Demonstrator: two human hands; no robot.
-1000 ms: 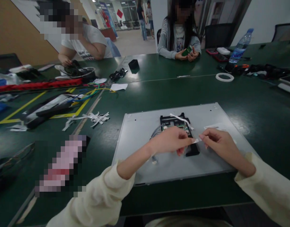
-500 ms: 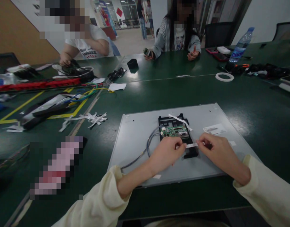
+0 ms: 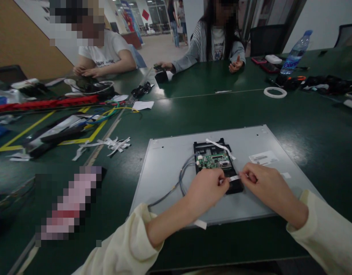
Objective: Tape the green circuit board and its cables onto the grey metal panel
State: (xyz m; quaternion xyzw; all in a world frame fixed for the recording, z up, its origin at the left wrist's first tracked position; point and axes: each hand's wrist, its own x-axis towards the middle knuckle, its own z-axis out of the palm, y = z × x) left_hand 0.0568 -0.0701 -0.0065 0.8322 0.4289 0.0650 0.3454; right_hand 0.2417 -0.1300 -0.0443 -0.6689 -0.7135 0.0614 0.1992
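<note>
A flat grey panel (image 3: pixel 161 172) is lying by the near edge of a dark green tabletop (image 3: pixel 321 126). Above it, the left hand (image 3: pixel 208 187) and the right hand (image 3: pixel 260 183) are pinching opposite ends of a short white strip (image 3: pixel 234 178), stretching over the near end of a black frame (image 3: pixel 236 188); whether it is touching the frame is unclear. A green circuit board (image 3: pixel 211 160) is sitting in the frame, with grey cables (image 3: pixel 180 177) curving out leftward. A tape roll (image 3: pixel 275 96) is lying toward the tabletop's far edge.
</note>
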